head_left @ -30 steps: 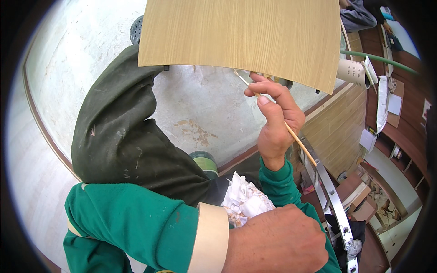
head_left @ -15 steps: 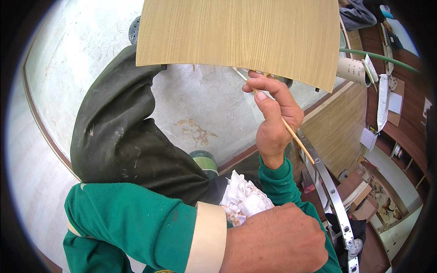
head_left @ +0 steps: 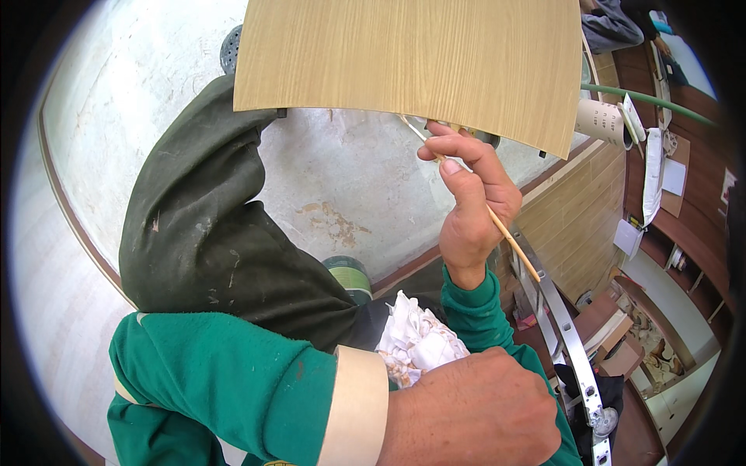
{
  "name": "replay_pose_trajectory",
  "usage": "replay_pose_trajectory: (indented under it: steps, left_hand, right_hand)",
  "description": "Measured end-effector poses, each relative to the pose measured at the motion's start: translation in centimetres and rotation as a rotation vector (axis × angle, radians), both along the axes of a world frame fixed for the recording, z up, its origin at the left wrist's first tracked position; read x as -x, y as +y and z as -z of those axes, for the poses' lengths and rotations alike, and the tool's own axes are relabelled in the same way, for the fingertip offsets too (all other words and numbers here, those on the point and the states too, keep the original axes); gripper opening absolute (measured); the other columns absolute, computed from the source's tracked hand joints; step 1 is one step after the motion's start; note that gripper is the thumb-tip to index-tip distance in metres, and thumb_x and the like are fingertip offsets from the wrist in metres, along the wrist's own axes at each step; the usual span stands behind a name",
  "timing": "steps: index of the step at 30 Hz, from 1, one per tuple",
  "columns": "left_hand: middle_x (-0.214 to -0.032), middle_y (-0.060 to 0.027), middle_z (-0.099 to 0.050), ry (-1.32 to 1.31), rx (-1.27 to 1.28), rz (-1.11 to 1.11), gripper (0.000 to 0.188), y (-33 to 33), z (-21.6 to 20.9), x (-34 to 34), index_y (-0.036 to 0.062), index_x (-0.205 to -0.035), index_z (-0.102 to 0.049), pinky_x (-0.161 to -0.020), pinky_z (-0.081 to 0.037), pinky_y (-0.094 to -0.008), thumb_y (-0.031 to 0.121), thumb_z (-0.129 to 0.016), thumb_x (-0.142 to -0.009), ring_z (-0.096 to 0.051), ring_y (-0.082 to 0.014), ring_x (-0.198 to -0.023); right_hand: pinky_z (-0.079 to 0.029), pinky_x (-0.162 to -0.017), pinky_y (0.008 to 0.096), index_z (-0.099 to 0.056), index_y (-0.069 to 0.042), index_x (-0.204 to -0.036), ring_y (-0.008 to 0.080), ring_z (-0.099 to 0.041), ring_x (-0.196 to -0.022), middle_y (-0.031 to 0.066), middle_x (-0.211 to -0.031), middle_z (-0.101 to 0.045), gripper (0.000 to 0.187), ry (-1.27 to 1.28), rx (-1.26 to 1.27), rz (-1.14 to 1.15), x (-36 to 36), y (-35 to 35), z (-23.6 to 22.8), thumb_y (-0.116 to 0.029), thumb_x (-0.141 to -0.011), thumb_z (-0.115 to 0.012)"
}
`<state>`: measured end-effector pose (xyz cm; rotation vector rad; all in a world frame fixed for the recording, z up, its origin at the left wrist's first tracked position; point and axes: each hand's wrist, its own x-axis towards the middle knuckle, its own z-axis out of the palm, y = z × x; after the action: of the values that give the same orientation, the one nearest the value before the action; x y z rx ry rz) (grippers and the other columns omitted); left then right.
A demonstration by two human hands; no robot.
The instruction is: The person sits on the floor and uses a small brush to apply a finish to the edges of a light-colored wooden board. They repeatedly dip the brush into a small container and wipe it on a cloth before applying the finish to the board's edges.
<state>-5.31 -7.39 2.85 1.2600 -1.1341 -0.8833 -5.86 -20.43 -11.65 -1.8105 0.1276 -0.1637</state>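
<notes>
My right hand (head_left: pixel 474 194) pinches a thin paintbrush (head_left: pixel 509 237) by its light wooden handle. The brush's pale tip touches or nearly touches the near edge of a curved wood-grain panel (head_left: pixel 412 54), and fingertips rest close under that edge. My left hand (head_left: pixel 474 412) is closed in a fist, back upward, crossing over my right forearm. A crumpled white rag (head_left: pixel 420 338) with brownish stains bulges out from beneath it; the fingers themselves are hidden. Round my left wrist sits a wide beige band (head_left: pixel 359 404).
A green-labelled can (head_left: pixel 347 276) stands on the stained floor by my dark trouser leg (head_left: pixel 202 233). To the right are a metal rail (head_left: pixel 571 346), a roll of printed paper (head_left: pixel 602 120), a green hose (head_left: pixel 653 99) and brown shelving. Another person's sleeve (head_left: pixel 610 29) shows at upper right.
My right hand and the paintbrush have shifted very slightly to the right, with the tip still by the panel's edge. The left hand and rag have stayed put.
</notes>
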Motion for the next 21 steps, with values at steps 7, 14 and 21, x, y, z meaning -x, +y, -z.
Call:
replay_pose_trajectory:
  steps: [7, 14, 21]
  left_hand:
    - [-0.08, -0.0146, -0.074, -0.039, -0.033, 0.028, 0.012, 0.5, -0.8, -0.9, 0.0028, -0.073, -0.073, -0.061, -0.06, -0.0403, 0.014, -0.073, -0.078, -0.075, -0.0309, -0.076]
    - [-0.077, -0.0139, -0.072, 0.008, 0.04, -0.044, 0.013, 0.1, 0.3, 0.4, 0.0034, -0.07, -0.071, -0.058, -0.058, -0.0397, 0.014, -0.073, -0.077, -0.074, -0.0296, -0.074]
    - [-0.077, -0.014, -0.072, -0.025, 0.014, -0.003, 0.014, -0.1, 0.1, -0.1, 0.003, -0.069, -0.071, -0.057, -0.058, -0.0395, 0.015, -0.073, -0.077, -0.074, -0.0293, -0.074]
  right_hand:
    - [-0.039, -0.112, 0.0471, -0.075, -0.002, -0.1, 0.0277, -0.064, -0.103, 0.0088, -0.086, -0.072, 0.02, 0.025, -0.031, 0.012, -0.2, 0.3, -0.2, -0.007, -0.087, -0.061]
    - [-0.032, -0.117, 0.0526, -0.075, -0.003, -0.098, 0.0319, -0.065, -0.112, 0.0071, -0.086, -0.073, 0.02, 0.02, 0.015, 0.007, 0.0, -0.1, 0.1, -0.011, -0.086, -0.061]
    - [-0.03, -0.119, 0.0547, -0.076, -0.004, -0.098, 0.0331, -0.065, -0.115, 0.0069, -0.086, -0.073, 0.021, 0.023, 0.004, 0.023, 0.1, -0.4, -0.1, -0.012, -0.087, -0.061]
